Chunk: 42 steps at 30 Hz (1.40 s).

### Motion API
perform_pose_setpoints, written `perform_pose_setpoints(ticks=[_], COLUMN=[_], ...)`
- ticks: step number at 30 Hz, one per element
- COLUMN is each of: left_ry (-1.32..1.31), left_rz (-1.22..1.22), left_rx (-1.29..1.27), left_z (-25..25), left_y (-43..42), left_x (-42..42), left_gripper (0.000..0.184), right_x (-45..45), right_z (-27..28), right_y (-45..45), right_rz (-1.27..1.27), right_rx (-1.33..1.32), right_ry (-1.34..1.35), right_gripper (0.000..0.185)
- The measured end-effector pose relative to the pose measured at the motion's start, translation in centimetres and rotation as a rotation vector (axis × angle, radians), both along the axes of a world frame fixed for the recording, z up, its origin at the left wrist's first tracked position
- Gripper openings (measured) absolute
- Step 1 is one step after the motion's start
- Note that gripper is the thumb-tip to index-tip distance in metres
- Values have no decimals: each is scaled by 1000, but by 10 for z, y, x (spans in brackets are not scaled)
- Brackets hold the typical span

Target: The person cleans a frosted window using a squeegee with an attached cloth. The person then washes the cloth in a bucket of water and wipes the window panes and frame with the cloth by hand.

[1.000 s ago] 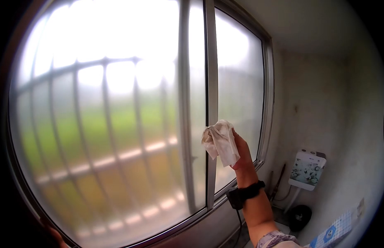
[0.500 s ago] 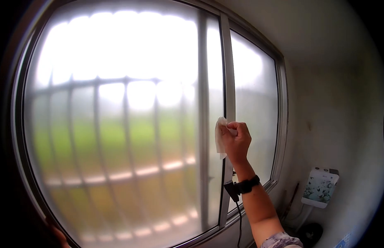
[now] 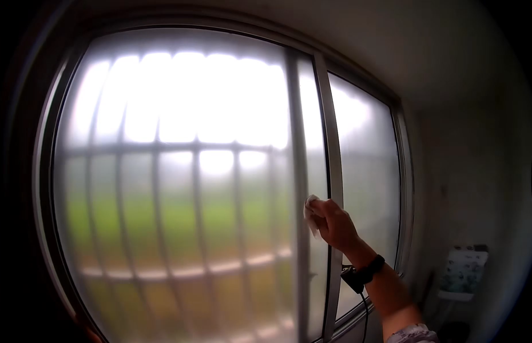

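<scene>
My right hand [image 3: 334,224] is closed on a crumpled white wipe [image 3: 312,217], perhaps tissue or thin cloth. It holds the wipe at the right edge of the large frosted window pane [image 3: 180,188], by the upright metal frame [image 3: 334,171]. Whether the wipe presses on the glass I cannot tell. On my right wrist sits a black band with a small device [image 3: 357,277] and a cable. At the bottom left, a dim sliver of my left hand [image 3: 86,328] shows beside the window frame; its fingers cannot be made out.
A second frosted pane [image 3: 366,166] stands right of the upright. Blurred bars show behind the glass. On the right wall hangs a white box with a floral pattern [image 3: 463,271], a pipe below it. A dark round object [image 3: 453,331] lies low beneath.
The view has tilted up, so the window sits lower and further right. My right hand still grips the wipe, which is now more bunched up, beside the upright.
</scene>
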<state>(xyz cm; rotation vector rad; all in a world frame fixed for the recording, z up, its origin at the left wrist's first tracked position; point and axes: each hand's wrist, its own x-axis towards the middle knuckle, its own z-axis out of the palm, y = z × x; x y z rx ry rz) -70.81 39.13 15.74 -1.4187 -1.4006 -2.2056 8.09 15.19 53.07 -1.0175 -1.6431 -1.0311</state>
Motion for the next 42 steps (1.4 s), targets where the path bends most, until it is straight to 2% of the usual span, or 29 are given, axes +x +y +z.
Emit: perform_pose_setpoints(ticks=[1, 2, 4, 5, 6, 7, 8, 9, 10, 11, 12, 13, 14, 15, 16, 18, 19, 20, 23, 26, 30, 31, 33, 37, 38, 39, 40, 41, 42], left_ry=[-166, -168, -76, -117, -216, -295, -217, -272, -243, -213, -225, -255, -256, -173, -89, 358, 511, 524, 264, 192, 46, 25, 11, -33, -48, -82, -99, -140, -195], left_rz=[-28, -16, -276, -265, -247, -241, -287, -202, -234, -268, -299, -308, -295, -165, -34, 482, 786, 787, 472, 442, 367, 369, 370, 365, 359, 331, 88, -169, -411], left_rx=[94, 98, 13, 106, 91, 80, 60, 21, 53, 86, 13, 43, 46, -6, -56, 2, 67, 72, -148, -217, -359, -377, -365, -280, -230, -156, -73, 5, 61], left_z=[3, 10, 67, 82, 34, 26, 24, 25, 37, 45, 41, 67, 64, 45, 20, -62, -86, -79, -67, -65, -61, -63, -63, -67, -69, -75, -74, -62, -10], left_y=[-1, -8, -64, -68, -59, -42, -41, -44, -57, -67, -67, -104, -111, -94, -71, 4, 27, 32, 30, 27, 22, 21, 22, 25, 28, 32, 20, -2, -56], left_x=[3, 4, 45, 62, 67, 77, 74, 94, 112, 127, 134, 115, 89, 73, 53, 10, 2, 9, 14, 7, 1, 0, 1, 6, 6, 7, 7, 14, 54], left_gripper=[50, 50, 44, 40, 40, 40, 40, 41, 41, 41, 42, 45, 45, 46, 49, 41, 37, 37, 46, 47, 47, 47, 48, 50, 51, 52, 49, 48, 48], right_x=[1, 2, -1, 1, 2, 13, 14, 15, 15, 6, 6, -23, -45, -52, -63, -104, -128, -138, -222, -283, -314, -299, -249, -89, -49, -20, -11, 1, -6], right_z=[20, 44, 95, 123, 122, 143, 163, 182, 194, 205, 213, 240, 258, 266, 270, 275, 275, 286, 290, 292, 277, 281, 299, 308, 301, 289, 278, 289, 274], right_y=[4, 8, 8, 13, 20, 33, 40, 46, 52, 50, 52, 26, 21, 30, 37, 39, 43, 52, 56, 70, 54, 60, 62, 43, 41, 38, 32, 40, 28], right_rz=[-47, -75, -119, -164, -162, -178, -226, -270, -323, -333, -288, -211, -317, -430, -416, -338, -299, -195, -115, -90, -7, 29, -86, -467, -422, -585, -558, -534, -516], right_rx=[37, 78, 137, 158, 209, 209, 223, 188, 267, 244, 188, 159, 210, 262, 295, 279, 309, 313, 336, 352, 277, 394, 393, 323, 298, 327, 323, 310, 326], right_ry=[8, 9, 71, 114, 92, 123, 159, 245, 240, 313, 297, 286, 301, 316, 339, 315, 270, 242, 134, 17, -195, -211, -32, 207, 279, 322, 292, 265, 280], right_gripper=[28, 27, 27, 28, 27, 28, 30, 33, 33, 30, 28, 28, 29, 30, 33, 32, 28, 30, 20, 16, 15, 19, 24, 27, 28, 28, 29, 31, 31])
